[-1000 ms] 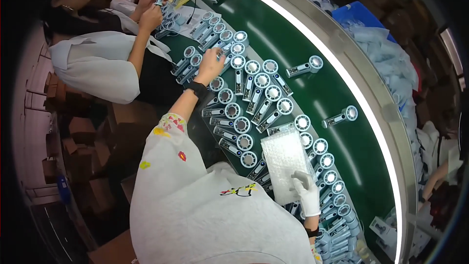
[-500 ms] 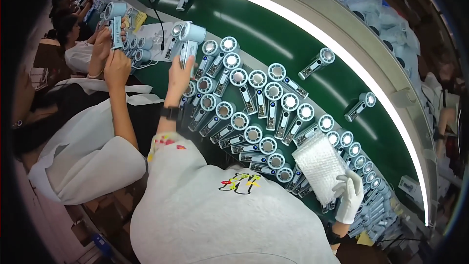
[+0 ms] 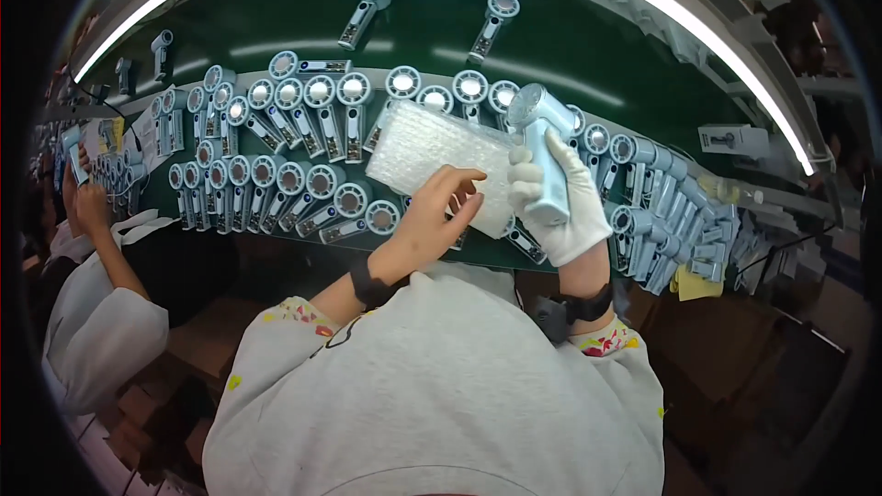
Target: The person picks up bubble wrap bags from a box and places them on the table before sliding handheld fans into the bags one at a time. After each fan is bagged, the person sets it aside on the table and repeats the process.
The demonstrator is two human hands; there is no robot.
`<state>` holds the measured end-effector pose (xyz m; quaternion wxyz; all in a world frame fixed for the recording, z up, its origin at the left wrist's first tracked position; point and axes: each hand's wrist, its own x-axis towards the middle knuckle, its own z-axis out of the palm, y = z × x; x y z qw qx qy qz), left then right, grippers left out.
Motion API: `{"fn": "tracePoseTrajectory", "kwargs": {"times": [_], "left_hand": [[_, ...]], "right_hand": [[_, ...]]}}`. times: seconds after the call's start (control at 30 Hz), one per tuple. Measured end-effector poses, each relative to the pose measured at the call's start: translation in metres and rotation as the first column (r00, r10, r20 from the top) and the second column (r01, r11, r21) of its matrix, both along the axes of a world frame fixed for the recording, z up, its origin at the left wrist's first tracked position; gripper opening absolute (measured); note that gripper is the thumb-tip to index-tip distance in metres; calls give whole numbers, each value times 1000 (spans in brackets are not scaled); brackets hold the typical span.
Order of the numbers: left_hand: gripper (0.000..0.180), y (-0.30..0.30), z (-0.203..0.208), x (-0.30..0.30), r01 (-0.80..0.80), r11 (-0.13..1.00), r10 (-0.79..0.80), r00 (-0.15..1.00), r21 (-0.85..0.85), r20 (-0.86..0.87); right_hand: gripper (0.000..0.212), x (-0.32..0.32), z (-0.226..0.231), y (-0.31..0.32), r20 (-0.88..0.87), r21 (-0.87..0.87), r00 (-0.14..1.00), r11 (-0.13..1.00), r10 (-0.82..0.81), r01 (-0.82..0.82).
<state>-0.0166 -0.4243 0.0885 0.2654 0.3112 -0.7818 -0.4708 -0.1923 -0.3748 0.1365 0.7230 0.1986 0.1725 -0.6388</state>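
Observation:
My right hand (image 3: 565, 197), in a white glove, grips the handle of a light blue handheld fan (image 3: 548, 165), its round head tilted up and to the left. My bare left hand (image 3: 432, 225) is beside it with nothing in it, thumb and fingers curved and apart. Beneath and just beyond the left hand lies a bubble wrap pouch (image 3: 418, 142) on top of some fans. Rows of similar fans (image 3: 317, 92) with round grilles lie to the left and behind the pouch.
More fans (image 3: 675, 193) are piled at the right, near a yellow paper (image 3: 695, 284) and a white box (image 3: 732, 140). Two fans (image 3: 493, 26) lie farther back on the green surface (image 3: 432, 37). A lit tube arches overhead. At the left a co-worker holds another fan (image 3: 72, 147).
The view has swung to the right. The fan that was in my left hand is now apparently in my gloved right hand. My left hand has come in beside the pouch, empty.

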Motion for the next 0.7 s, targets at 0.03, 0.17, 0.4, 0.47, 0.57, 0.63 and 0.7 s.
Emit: {"fn": "tracePoseTrajectory", "kwargs": {"times": [0.03,0.17,0.4,0.47,0.57,0.63,0.7], "left_hand": [[37,11,-16,-22,42,999,-46,991,28,124],[28,26,-58,-57,-32,999,41,951,-36,306],[18,18,-79,-50,-257,963,238,953,83,186],[13,15,-73,-52,-263,837,286,958,479,25],[10,10,-57,-36,-431,635,413,891,641,189],[10,18,-34,-42,-512,506,473,838,694,273],[8,46,-4,-76,-363,931,338,893,31,298]], "right_hand": [[27,-11,2,9,5,6,1000,1000,-8,8],[31,-43,12,37,-62,167,998,986,16,-6],[32,-41,-65,92,-913,393,-30,854,408,-341],[32,-40,-97,79,-907,412,-258,829,333,-378],[32,-35,-121,47,-755,451,-650,790,89,-415],[32,-35,-109,29,-751,489,-657,720,60,-492],[33,-38,-87,15,-744,534,-667,640,44,-553]]}}
